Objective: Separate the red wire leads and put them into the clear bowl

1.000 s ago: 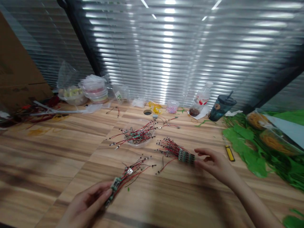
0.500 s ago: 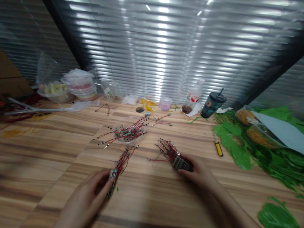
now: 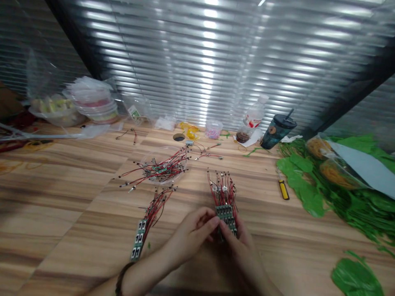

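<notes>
My right hand (image 3: pixel 242 244) is closed around a bundle of small green circuit boards (image 3: pixel 226 211), thumb across their front. Red and black wires (image 3: pixel 224 191) with small tips fan away from the boards' far edge. My left hand (image 3: pixel 199 228) pinches the left edge of the same bundle, its fingertips close to the right thumb. Left of my forearm, a second row of circuit boards (image 3: pixel 138 238) lies on the table, its red and black wires (image 3: pixel 156 207) pointing away from me. Beyond it, a shallow clear dish (image 3: pixel 175 181) holds a tangle of wired parts (image 3: pixel 163 168).
A yellow-handled screwdriver (image 3: pixel 283 189) lies at right, beside green artificial leaves (image 3: pixel 304 185). Along the blinds stand a dark tumbler (image 3: pixel 276 133), a plastic bottle (image 3: pixel 253 117), a tub of pink beads (image 3: pixel 213 130) and stacked clear containers (image 3: pixel 97 107). A round hole (image 3: pixel 178 137) opens in the tabletop.
My left hand has let go of the left boards and moved right to the bundle in my right hand. That bundle has turned, so its wires now point away from me.
</notes>
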### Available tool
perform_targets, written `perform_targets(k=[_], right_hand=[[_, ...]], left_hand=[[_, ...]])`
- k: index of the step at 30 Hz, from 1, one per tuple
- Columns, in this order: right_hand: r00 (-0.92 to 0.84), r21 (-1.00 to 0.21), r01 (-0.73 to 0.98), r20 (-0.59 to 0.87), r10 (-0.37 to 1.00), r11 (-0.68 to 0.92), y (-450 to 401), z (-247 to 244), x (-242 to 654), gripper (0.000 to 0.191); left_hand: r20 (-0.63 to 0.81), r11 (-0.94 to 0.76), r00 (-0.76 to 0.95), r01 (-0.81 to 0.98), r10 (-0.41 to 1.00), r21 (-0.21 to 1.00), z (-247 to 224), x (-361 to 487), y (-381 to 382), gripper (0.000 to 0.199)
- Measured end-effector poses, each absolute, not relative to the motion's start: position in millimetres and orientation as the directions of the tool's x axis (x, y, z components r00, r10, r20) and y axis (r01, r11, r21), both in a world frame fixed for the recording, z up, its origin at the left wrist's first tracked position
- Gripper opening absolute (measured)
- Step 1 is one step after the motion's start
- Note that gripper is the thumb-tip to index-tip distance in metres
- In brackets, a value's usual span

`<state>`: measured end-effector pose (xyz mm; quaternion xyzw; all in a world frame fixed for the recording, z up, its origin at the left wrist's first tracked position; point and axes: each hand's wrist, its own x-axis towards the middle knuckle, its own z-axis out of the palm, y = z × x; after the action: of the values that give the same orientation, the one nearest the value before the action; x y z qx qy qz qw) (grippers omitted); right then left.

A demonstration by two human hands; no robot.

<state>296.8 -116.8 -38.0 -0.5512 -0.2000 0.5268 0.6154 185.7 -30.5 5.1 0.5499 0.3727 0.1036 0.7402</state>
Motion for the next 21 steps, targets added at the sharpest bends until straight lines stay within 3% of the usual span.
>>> perform_targets(k=[4,10,15,21], right_hand=[[0.317,-0.934,-0.301,-0.288,0.903,-0.192,-120.6,-45.7,298.0,0.055],[0.301,-0.835,-0.508,-0.404,0.864,-0.214,-119.6,-51.1,303.7,0.041],[0.234,-0.820,-0.524,-0.399,0.887,-0.231,-112.5,-31.6,306.9,0.034],[0.208,-0.793,-0.563,-0.407,0.889,-0.232,-113.7,-28.5,306.2,0.029]], left_hand=[[-0.437,0.408,0.648,0.207,0.624,0.889,-9.8,181.0,-27.7,0.036],[-0.432,0.319,0.688,0.296,0.583,0.900,-2.2,169.8,-26.1,0.032],[-0.428,0.192,0.727,0.389,0.537,0.901,-1.0,164.4,-29.9,0.033],[-0.450,0.388,0.754,0.278,0.479,0.879,-8.0,165.5,-30.3,0.037]])
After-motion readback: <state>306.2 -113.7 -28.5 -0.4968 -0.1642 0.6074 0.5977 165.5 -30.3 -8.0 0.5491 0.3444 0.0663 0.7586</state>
